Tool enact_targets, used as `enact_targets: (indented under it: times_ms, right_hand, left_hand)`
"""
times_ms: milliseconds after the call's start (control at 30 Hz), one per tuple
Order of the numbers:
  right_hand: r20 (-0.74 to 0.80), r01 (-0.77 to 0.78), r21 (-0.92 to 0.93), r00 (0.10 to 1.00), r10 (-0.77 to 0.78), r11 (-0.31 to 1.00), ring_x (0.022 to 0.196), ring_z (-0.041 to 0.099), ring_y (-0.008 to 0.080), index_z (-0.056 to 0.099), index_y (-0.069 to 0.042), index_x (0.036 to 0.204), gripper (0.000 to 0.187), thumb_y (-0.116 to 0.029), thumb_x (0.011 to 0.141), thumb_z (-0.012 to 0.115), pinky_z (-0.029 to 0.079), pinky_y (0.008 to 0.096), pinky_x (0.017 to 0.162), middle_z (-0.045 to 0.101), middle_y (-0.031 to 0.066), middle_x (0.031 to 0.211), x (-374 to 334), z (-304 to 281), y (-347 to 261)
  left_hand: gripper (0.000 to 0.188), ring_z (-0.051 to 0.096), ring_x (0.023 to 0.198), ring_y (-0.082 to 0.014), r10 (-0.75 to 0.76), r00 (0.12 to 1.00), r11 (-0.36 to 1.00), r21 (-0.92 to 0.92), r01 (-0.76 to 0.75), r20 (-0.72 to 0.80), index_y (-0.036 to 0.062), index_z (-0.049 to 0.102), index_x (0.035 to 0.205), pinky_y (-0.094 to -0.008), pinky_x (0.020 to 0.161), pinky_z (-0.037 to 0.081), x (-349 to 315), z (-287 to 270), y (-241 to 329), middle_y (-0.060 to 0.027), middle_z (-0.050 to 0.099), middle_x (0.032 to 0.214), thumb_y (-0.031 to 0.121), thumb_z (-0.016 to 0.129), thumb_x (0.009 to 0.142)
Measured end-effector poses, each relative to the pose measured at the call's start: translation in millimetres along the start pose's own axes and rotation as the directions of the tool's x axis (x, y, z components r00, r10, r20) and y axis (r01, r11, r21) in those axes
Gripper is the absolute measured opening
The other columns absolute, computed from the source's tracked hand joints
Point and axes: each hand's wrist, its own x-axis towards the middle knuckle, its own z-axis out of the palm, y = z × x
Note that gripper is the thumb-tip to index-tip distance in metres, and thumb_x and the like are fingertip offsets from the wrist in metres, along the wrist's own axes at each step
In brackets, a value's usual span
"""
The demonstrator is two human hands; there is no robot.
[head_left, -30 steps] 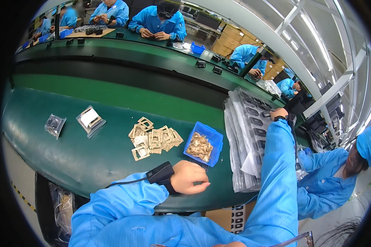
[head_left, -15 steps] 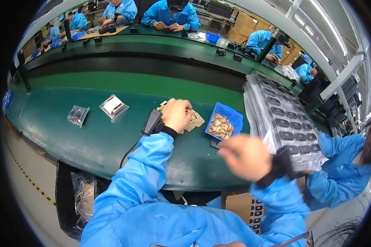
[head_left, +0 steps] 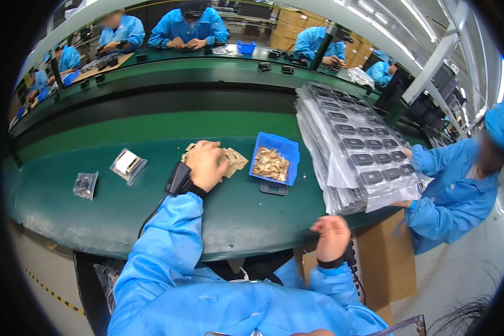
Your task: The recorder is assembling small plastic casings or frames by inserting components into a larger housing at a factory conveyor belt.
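Observation:
My left hand [head_left: 207, 167] lies over a pile of flat tan pieces [head_left: 236, 159], its thumb apart from the fingers. The fingertips are partly hidden, and I see nothing gripped in them. Just right of the pile, a blue plastic bin [head_left: 292, 152] holds many small tan-gold pieces [head_left: 270, 164]. The bin rests on a small grey digital scale [head_left: 274, 188], whose front shows below it. At the table's near edge hangs my right hand [head_left: 331, 239], apart from everything. Its fingers are loosely bent, and no object shows in them.
A tall stack of clear trays with black parts [head_left: 369, 143] stands at the right, with a co-worker [head_left: 456, 185] holding its edge. Two small clear bags [head_left: 127, 166] lie left on the green table [head_left: 252, 224]. An open cardboard box [head_left: 385, 255] stands below right.
My right hand has drawn back from beside the blue bin toward the table's near edge. My left hand stays at the tan pile. The whole view has shifted, and the co-worker's head now shows.

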Motion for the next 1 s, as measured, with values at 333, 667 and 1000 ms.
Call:
enact_targets:
  times_ms: [333, 667, 1000]
  right_hand:
    - [-0.251, -0.213, 0.148, 0.937, 0.245, 0.966, 0.097, 0.063, 0.0250, 0.053, 0.000, 0.126, 0.039, -0.023, 0.097, 0.061, 0.052, 0.0335, 0.083, 0.062, 0.0128, 0.109, 87, -115, -111]
    - [-0.064, -0.403, 0.451, 0.876, 0.479, 0.797, 0.113, 0.054, 0.0337, 0.039, 0.000, 0.122, 0.051, -0.023, 0.089, 0.070, 0.046, 0.0427, 0.097, 0.051, 0.0180, 0.113, 118, -125, -121]
    - [-0.037, -0.329, 0.229, 0.937, 0.346, 0.916, 0.087, 0.068, 0.0227, 0.057, -0.006, 0.097, 0.015, -0.018, 0.095, 0.065, 0.058, 0.0315, 0.075, 0.065, 0.0073, 0.088, 126, -108, -127]
  left_hand:
    - [0.012, 0.061, 0.093, -0.0320, 0.294, 0.919, 0.862, -0.343, -0.373, -0.262, 0.0037, 0.066, 0.086, -0.0415, 0.083, 0.050, 3, -2, 59, -0.0118, 0.068, 0.102, 0.001, 0.069, 0.075]
    - [0.041, 0.061, 0.111, -0.0156, 0.144, 0.786, 0.021, -0.796, 0.605, 0.601, 0.0029, 0.055, 0.131, -0.0308, 0.091, 0.048, 36, 49, 217, -0.0070, 0.062, 0.126, 0.024, 0.062, 0.096]
    - [0.050, 0.064, 0.091, -0.0156, -0.043, 0.709, -0.220, -0.698, 0.681, 0.704, 0.0024, 0.053, 0.117, -0.0298, 0.073, 0.054, 83, 60, 284, -0.0064, 0.059, 0.106, 0.040, 0.071, 0.089]
